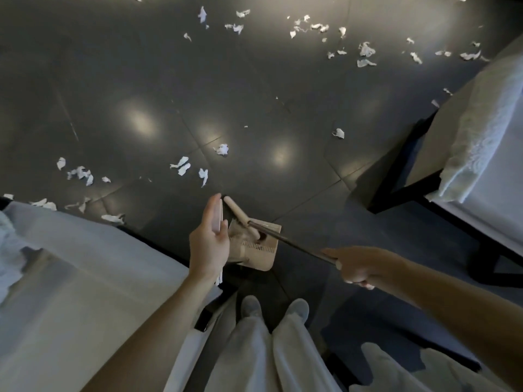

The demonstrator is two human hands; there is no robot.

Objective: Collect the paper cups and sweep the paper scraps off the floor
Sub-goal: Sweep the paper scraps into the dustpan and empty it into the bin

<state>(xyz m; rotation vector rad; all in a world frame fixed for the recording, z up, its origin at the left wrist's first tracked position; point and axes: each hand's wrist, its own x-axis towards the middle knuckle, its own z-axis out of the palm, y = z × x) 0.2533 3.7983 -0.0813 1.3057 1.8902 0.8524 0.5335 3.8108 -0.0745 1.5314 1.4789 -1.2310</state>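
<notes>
White paper scraps (184,165) lie scattered over the dark tiled floor, with a denser scatter far off at the top right (366,50). A beige dustpan (261,248) stands on the floor in front of my feet. From it a thin metal pole (294,244) with a beige grip (235,209) runs to my right hand (358,267), which grips the pole. My left hand (209,244) is open, its fingers straight, lying against a pale rod (218,215) just left of the beige grip. No paper cup shows in this view.
A white-covered bed or table (85,278) fills the lower left. Another with a black frame (486,142) stands at the right. My pale trousers and grey shoes (274,306) are at the bottom centre. Scraps (113,218) lie against the left furniture's edge.
</notes>
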